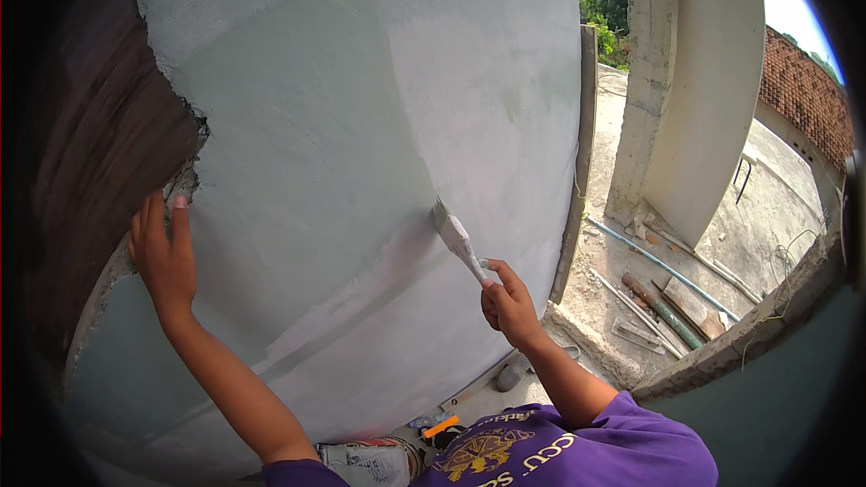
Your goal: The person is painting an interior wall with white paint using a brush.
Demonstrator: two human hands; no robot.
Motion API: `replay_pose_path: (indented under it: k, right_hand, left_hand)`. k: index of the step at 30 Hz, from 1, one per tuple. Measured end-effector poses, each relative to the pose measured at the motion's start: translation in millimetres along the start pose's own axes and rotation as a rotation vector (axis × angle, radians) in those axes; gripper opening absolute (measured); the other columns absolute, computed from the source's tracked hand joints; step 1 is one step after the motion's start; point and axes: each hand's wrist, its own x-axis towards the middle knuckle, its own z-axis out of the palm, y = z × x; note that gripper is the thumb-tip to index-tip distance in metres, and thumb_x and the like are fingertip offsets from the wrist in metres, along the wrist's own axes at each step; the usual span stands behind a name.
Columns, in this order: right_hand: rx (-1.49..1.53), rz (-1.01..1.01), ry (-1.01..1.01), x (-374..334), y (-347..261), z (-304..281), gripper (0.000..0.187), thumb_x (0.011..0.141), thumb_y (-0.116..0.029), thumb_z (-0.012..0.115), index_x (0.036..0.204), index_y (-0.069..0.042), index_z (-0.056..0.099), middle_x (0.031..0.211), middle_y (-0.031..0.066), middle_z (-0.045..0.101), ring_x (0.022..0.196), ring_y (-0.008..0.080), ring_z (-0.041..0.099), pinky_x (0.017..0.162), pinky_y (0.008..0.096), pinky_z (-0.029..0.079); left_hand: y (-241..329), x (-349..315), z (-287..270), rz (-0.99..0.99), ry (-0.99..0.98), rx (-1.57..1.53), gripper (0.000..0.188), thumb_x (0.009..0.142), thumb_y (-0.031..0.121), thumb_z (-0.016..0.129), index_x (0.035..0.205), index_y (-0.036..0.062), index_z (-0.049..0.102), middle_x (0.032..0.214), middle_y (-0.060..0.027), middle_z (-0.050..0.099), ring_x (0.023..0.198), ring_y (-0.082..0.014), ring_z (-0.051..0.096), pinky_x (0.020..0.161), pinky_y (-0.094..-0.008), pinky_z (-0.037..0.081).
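My right hand (pixel 512 314) is closed around the handle of a flat paintbrush (pixel 456 239). The brush points up and to the left, its bristle tip against the wall (pixel 316 117). Left of the brush the wall is grey-green; to its right lies a paler, whitish area. A grey-green streak crosses the pale lower part at a slant. My left hand (pixel 168 257) rests with fingers stretched out on the broken edge of the wall, beside a dark brown, streaked surface (pixel 108 117).
A paint container (pixel 370 462) and an orange object (pixel 441 426) sit low by my body. To the right, past the wall's edge, pipes and rods (pixel 663 311) lie on a concrete surface near a pillar (pixel 645 81). A low ledge (pixel 749 334) runs along the right.
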Motion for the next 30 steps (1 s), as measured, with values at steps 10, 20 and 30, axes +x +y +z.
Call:
replay_pose_path:
  k: [10, 20, 30]
  right_hand:
    - [0.036, -0.016, -0.023, -4, -9, -8, 0.028, 0.098, -0.014, 0.045, 0.125, -0.011, 0.044, 0.059, -0.0037, 0.033, 0.044, 0.0054, 0.026, 0.039, 0.0217, 0.021]
    - [-0.002, 0.187, 0.099, -21, 14, -17, 0.026, 0.097, -0.016, 0.047, 0.123, -0.012, 0.046, 0.058, -0.0048, 0.032, 0.043, 0.0049, 0.024, 0.038, 0.0224, 0.018]
    - [0.030, -0.019, -0.035, 3, -6, -9, 0.027, 0.098, -0.018, 0.045, 0.123, -0.011, 0.045, 0.058, -0.0041, 0.032, 0.044, 0.0052, 0.025, 0.039, 0.0217, 0.020]
  left_hand:
    - [-2, 0, 1, 0.013, 0.007, -0.038, 0.053, 0.099, 0.043, 0.043, 0.127, -0.0012, 0.054, 0.124, -0.0170, 0.056, 0.120, -0.0327, 0.048, 0.108, -0.0447, 0.028]
    - [-3, 1, -1, 0.008, -0.001, -0.009, 0.052, 0.099, 0.042, 0.043, 0.126, -0.0014, 0.054, 0.125, -0.0163, 0.056, 0.119, -0.0327, 0.048, 0.107, -0.0440, 0.029]
    - [-4, 2, -1, 0.004, -0.016, -0.010, 0.051, 0.100, 0.041, 0.043, 0.128, 0.0003, 0.053, 0.126, -0.0160, 0.056, 0.120, -0.0316, 0.048, 0.108, -0.0439, 0.028]
